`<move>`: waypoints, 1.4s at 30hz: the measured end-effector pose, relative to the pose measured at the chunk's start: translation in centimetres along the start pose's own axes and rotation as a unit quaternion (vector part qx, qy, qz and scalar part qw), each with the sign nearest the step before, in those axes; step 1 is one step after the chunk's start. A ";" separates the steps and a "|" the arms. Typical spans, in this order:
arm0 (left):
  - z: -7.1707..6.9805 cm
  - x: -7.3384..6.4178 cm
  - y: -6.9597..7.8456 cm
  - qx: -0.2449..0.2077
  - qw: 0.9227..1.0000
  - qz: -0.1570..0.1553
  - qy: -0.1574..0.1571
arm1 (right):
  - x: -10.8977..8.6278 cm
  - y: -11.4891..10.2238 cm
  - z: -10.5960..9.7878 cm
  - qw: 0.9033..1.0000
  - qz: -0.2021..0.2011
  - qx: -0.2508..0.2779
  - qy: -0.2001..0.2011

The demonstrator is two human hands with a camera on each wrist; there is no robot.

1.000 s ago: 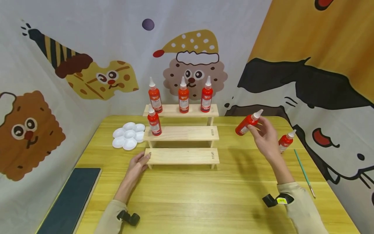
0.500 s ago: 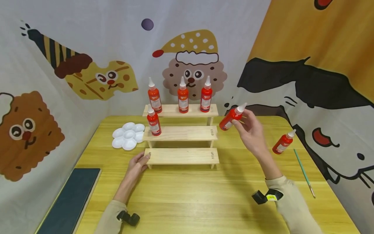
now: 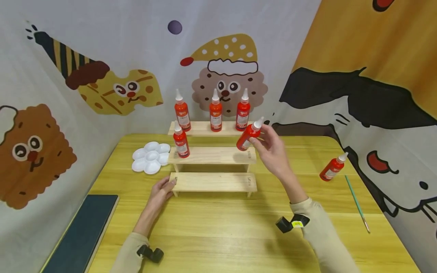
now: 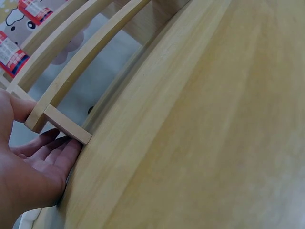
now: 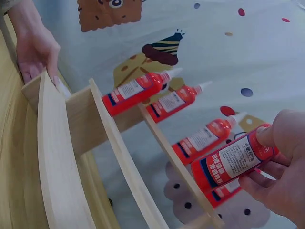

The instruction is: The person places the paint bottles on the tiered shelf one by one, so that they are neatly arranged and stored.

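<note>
My right hand (image 3: pixel 274 151) grips a red squeeze bottle (image 3: pixel 248 135) with a white pointed cap, thumb on its label side. The bottle is tilted, above the right end of the middle step of a three-step wooden display stand (image 3: pixel 213 182). With my left hand (image 4: pixel 40 164) I hold the left end of the lowest step, thumb at the board and fingers by its leg. On the top step stand three similar bottles, among them a left one (image 3: pixel 183 116), a middle one (image 3: pixel 216 116) and a right one (image 3: pixel 242 115). Another bottle (image 3: pixel 181 143) stands at the middle step's left end.
One more red bottle (image 3: pixel 332 168) stands on the table at the right, near a green paintbrush (image 3: pixel 357 203). A white flower-shaped palette (image 3: pixel 151 157) lies left of the stand. A dark flat board (image 3: pixel 82 231) lies at the front left. A printed curtain (image 3: pixel 136 38) hangs behind.
My right hand has carried its bottle leftward from the right side of the table to over the stand's middle step. My left hand has stayed at the lowest step.
</note>
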State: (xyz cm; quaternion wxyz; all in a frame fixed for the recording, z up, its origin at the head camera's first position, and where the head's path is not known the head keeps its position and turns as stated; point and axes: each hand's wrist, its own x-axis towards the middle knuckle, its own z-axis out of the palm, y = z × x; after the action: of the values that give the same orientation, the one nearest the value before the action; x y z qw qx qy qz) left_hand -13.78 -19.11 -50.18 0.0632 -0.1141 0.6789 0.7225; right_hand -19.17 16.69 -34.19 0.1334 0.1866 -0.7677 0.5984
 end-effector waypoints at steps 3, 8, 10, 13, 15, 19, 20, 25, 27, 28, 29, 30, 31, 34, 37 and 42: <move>0.0 0.0 0.1 0.000 1.000 -0.003 0.001 | 0.3 0.2 1.0 1.000 0.007 0.011 -0.013; 0.0 0.0 0.1 0.003 1.000 -0.003 0.001 | 0.7 0.7 2.7 0.999 0.010 0.026 -0.029; 0.0 0.0 0.1 0.004 1.000 -0.002 0.002 | 0.9 0.8 3.4 0.999 0.009 0.027 -0.035; 0.1 0.0 0.1 0.007 1.000 -0.003 0.004 | 1.0 0.9 4.3 0.999 0.015 0.019 -0.049; 0.1 0.0 0.1 0.008 1.000 -0.004 0.005 | 1.2 1.0 4.9 0.998 0.017 0.014 -0.060; 0.1 -0.1 0.2 0.008 1.000 -0.005 0.008 | 1.5 1.2 6.1 0.997 0.014 0.006 -0.079; 0.1 -0.1 0.1 0.008 1.000 -0.003 0.007 | 1.5 1.2 6.3 0.997 0.014 0.004 -0.082; 0.1 0.0 0.1 0.004 1.000 -0.004 0.007 | 1.7 1.8 7.4 0.995 0.009 -0.004 -0.095; 0.0 0.0 0.1 0.004 1.000 -0.005 0.007 | 1.8 1.9 7.7 0.995 0.011 -0.008 -0.099; 0.0 0.1 0.1 0.004 1.000 -0.005 0.007 | 1.9 2.0 7.9 0.995 0.013 -0.009 -0.100; 0.0 0.1 0.0 0.005 1.000 -0.005 0.007 | 1.9 2.0 8.0 0.995 0.016 -0.012 -0.101; 0.0 0.1 0.0 0.005 1.000 -0.005 0.007 | 1.9 2.1 8.1 0.995 0.019 -0.016 -0.100; 0.0 0.1 0.0 0.004 1.000 -0.005 0.007 | 2.0 2.1 8.2 0.995 0.021 -0.021 -0.098; 0.0 0.1 0.0 0.002 1.000 -0.003 0.006 | 2.1 2.2 8.6 0.996 0.029 -0.031 -0.084; 0.1 0.1 0.0 0.002 1.000 -0.003 0.008 | 2.1 2.1 9.0 0.996 0.032 -0.042 -0.068; -0.1 0.1 0.0 0.004 1.000 -0.003 0.007 | 2.1 2.2 9.5 0.998 0.030 -0.046 -0.042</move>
State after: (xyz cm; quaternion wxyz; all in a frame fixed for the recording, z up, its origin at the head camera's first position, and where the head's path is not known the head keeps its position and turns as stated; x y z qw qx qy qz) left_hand -13.89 -19.18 -50.23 0.0611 -0.1211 0.6817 0.7190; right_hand -21.88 7.65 -37.52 0.0916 0.1815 -0.8048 0.5576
